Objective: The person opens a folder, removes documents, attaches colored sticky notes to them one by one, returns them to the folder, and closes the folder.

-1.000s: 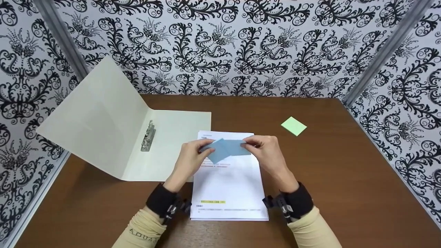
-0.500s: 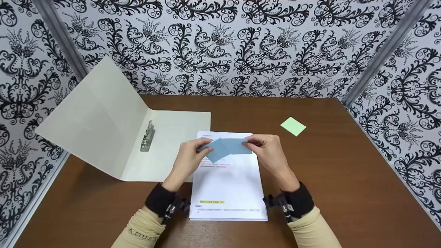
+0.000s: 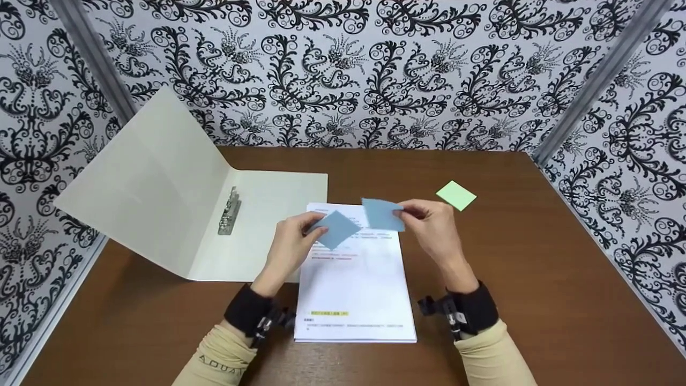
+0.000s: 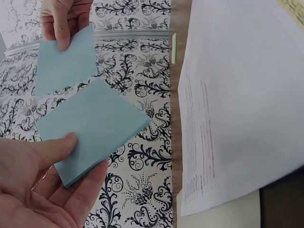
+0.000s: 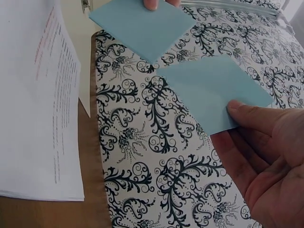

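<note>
My left hand (image 3: 292, 238) pinches a blue sticky note pad (image 4: 97, 126) between thumb and fingers; its thickness shows along the edge in the left wrist view. My right hand (image 3: 431, 225) pinches one thin blue sticky note (image 5: 216, 90) by a corner, up and to the right of the pad. A gap separates note and pad in the head view. Both are held above the upper part of a stack of printed paper (image 3: 356, 295), which has red lines and a yellow highlighted line.
An open white lever-arch file (image 3: 273, 198) lies left of the stack, its cover (image 3: 155, 182) tilted up and its metal clip (image 3: 229, 212) visible. A green sticky note pad (image 3: 456, 195) lies at the right on the brown table (image 3: 536, 268). Patterned panels (image 3: 343, 75) enclose the table.
Right hand has moved right and slightly up, and the blue note in it has come away from the pad. The left hand stays almost where it was.
</note>
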### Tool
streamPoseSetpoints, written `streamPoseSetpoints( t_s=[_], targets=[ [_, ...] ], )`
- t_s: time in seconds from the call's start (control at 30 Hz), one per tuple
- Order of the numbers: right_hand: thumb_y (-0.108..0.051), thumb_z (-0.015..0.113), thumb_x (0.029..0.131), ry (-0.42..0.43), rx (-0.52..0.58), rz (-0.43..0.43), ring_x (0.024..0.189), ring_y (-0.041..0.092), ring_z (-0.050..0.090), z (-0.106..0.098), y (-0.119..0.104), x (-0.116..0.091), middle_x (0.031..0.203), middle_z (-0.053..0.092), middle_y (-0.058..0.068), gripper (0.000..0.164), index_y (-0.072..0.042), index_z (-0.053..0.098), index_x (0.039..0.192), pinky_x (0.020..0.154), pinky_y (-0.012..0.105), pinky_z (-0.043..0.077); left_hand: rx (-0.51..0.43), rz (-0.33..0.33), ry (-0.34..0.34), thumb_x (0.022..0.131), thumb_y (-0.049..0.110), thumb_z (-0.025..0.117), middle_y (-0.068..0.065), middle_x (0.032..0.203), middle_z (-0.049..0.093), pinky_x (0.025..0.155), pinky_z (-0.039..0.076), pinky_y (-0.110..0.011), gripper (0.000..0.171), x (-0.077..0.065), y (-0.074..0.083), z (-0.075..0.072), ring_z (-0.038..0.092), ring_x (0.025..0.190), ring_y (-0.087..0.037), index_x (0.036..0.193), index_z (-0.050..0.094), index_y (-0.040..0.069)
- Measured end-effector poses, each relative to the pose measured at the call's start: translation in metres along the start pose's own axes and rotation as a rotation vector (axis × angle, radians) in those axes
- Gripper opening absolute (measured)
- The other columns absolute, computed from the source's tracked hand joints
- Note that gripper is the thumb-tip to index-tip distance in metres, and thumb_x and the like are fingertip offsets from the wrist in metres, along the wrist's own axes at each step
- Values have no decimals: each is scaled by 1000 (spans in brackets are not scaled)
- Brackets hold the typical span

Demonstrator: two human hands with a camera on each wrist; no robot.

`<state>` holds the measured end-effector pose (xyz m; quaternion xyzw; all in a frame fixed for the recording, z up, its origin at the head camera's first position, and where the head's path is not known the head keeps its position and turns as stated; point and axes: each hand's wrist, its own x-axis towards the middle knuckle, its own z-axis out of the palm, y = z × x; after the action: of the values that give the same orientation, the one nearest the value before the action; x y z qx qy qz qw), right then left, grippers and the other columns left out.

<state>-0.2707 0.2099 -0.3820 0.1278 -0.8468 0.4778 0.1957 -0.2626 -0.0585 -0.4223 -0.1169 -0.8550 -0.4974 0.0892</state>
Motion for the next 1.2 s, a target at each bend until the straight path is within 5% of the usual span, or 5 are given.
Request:
streamPoseSetpoints(
  t_s=[0.17,0.37,0.77,1.2],
  targets=[
    [-6,78,85,65,-54,18,73,2,66,-17,10,5,89,78,16,8,-4,80,92,66,9,51,21,-8,8,95,11,67,-10,118,74,90,59,-39,28,3,-3,4,72,103,-22,122,71,8],
    [-9,77,86,51,-169,11,77,13,69,-32,19,6,90,78,14,10,-5,80,95,65,6,48,48,35,-5,98,9,62,-12,117,74,87,59,-39,27,15,-7,14,72,101,-24,124,70,6],
    [-12,75,89,11,-214,24,74,11,62,-45,21,8,89,77,15,12,-5,80,98,63,9,45,136,99,-8,94,3,65,-13,118,74,98,56,-35,26,75,8,25,70,111,-26,119,72,5],
    [-8,76,87,-37,-244,-6,70,9,61,-50,23,9,86,77,11,10,-5,79,96,63,10,46,270,-19,41,91,10,71,-7,109,77,91,56,-36,21,126,14,43,72,103,-22,110,77,12]
  ],
)
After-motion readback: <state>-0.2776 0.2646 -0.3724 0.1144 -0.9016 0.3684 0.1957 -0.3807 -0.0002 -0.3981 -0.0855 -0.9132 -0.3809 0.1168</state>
